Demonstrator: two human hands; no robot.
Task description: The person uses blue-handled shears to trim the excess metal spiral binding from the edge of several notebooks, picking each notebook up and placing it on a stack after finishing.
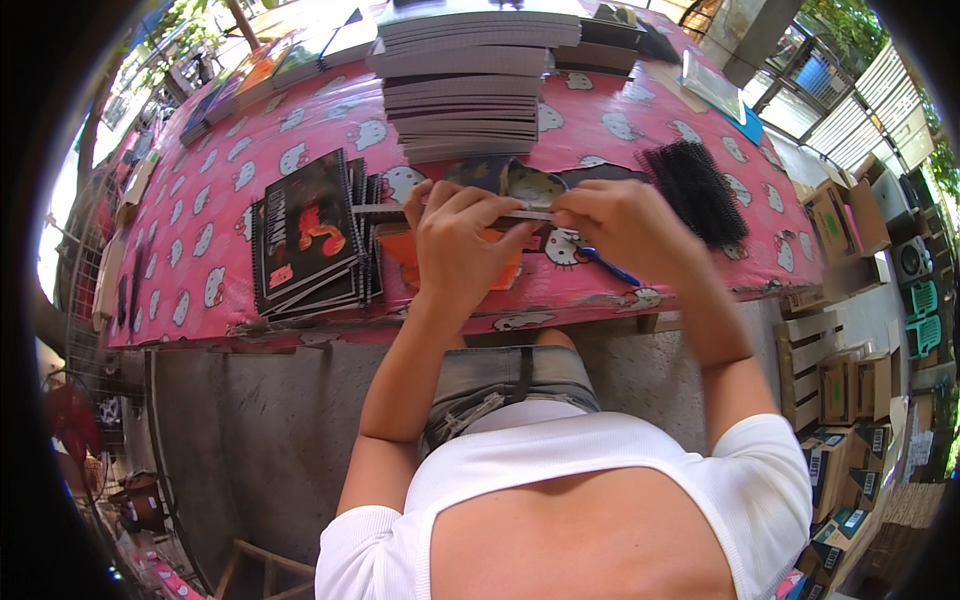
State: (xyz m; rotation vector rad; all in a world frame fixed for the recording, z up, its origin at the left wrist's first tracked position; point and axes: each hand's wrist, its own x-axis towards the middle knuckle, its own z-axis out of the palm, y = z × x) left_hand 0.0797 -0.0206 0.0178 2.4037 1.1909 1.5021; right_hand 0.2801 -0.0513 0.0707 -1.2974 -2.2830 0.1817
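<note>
A thin white stack of pages (385,209), seen nearly edge-on, is held level above the pink table. My left hand (455,235) is closed on it, thumb below and fingers over the top. At its right end, the fingers of my right hand (615,215) pinch together on the edge; that forearm is slightly blurred. Below the left hand lies an orange sheet or cover (505,272), partly hidden. A blue pen-like tool (610,267) rests beneath the right hand. Just beyond the hands is a dark, patterned curved piece (535,185) whose kind I cannot make out.
Spiral-bound black notebooks (310,230) are piled at the left. A tall stack of page blocks (465,100) stands at the far middle. Black spiral binding coils (695,190) lie at the right. Beyond the table's right side are cardboard boxes (850,470) and a wooden pallet (810,365).
</note>
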